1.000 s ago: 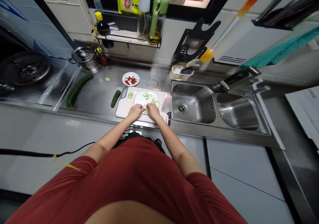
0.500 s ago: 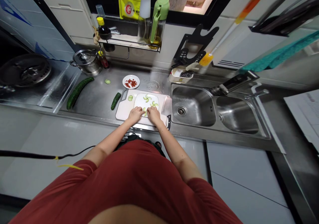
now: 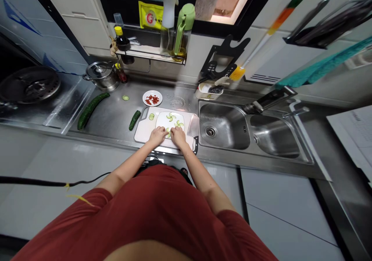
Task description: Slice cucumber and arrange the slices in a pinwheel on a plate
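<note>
A white square plate (image 3: 162, 120) lies on a pale cutting board (image 3: 142, 134). Curved green slices (image 3: 171, 117) form small pinwheels on the plate. At its near edge my left hand (image 3: 157, 136) and my right hand (image 3: 178, 136) face each other, fingertips closed around green slices at the near cluster. A few round cucumber slices (image 3: 151, 116) rest on the board's left part. Left of the board lies a short cucumber piece (image 3: 134, 120). Behind it, a round white plate (image 3: 152, 93) holds chopped red pieces. The slices under my fingertips are partly hidden.
A long cucumber (image 3: 91, 110) and a cut end piece (image 3: 125, 97) lie on the steel counter at left. A lidded pot (image 3: 102, 77) stands behind. The double sink (image 3: 223, 125) is to the right. A bottle shelf (image 3: 145, 52) hangs above.
The view has shifted slightly. My hands stay at the plate's near edge, with the fingertips moved only a little.
</note>
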The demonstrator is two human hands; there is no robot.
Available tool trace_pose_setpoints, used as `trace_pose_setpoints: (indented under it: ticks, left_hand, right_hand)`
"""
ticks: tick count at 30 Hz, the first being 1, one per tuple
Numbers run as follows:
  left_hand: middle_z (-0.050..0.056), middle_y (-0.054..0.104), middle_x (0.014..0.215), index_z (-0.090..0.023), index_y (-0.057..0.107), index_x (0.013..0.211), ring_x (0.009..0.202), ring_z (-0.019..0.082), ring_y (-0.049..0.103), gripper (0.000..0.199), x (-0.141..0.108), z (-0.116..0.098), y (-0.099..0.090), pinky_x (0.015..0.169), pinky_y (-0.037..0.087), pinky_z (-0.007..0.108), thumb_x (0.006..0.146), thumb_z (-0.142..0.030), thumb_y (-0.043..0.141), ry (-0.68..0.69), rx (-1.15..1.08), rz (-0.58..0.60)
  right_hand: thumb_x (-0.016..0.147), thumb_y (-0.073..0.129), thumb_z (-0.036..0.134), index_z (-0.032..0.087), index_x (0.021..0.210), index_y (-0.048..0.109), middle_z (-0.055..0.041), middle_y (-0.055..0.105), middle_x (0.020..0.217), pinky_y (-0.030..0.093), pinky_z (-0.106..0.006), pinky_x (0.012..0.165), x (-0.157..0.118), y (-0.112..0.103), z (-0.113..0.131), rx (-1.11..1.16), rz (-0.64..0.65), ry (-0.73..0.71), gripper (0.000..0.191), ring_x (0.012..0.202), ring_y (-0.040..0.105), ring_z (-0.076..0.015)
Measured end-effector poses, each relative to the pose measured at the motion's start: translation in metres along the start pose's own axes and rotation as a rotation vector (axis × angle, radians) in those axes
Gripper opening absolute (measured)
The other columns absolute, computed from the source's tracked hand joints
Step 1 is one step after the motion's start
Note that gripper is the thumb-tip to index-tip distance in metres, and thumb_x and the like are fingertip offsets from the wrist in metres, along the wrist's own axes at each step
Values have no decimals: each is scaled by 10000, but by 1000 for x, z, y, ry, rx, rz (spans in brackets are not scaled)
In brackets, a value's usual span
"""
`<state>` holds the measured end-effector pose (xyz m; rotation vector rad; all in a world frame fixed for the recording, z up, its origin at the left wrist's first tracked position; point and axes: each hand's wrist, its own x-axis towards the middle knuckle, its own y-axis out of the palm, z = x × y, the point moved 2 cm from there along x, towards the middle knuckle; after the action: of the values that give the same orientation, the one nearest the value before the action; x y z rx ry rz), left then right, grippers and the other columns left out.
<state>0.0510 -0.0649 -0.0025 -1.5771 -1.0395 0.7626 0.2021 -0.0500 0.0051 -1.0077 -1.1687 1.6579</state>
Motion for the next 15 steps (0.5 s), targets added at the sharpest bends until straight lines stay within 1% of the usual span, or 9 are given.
trace_pose_setpoints:
  ticks: [7, 12, 15]
  left_hand:
    - [77, 595, 1021, -276, 706, 1086, 926, 197, 486, 333, -1, -2, -2, 764, 413, 307, 922, -186, 430, -3, -12, -13]
    - [75, 583, 1143, -281, 696, 1102, 984, 209, 475, 334, -3, -1, 1, 783, 423, 319, 910, -185, 441, 4, -8, -25]
    - [78, 596, 1150, -272, 686, 1125, 1010, 216, 469, 344, -3, 0, 2, 797, 429, 325, 910, -182, 433, 12, -13, -11]
  right_hand:
    - [956, 436, 249, 192, 1055, 626, -95, 580, 1069, 369, -301, 830, -2, 1, -1, 12, -17, -3, 221, 1012, 458, -225]
    - [956, 423, 238, 196, 1075, 621, -99, 571, 1092, 364, -307, 844, -2, 0, 0, 25, 4, 21, 235, 1033, 446, -231]
    - [959, 417, 234, 198, 1077, 618, -100, 569, 1098, 365, -309, 848, -2, -2, 2, 24, 22, 27, 237, 1033, 446, -231]
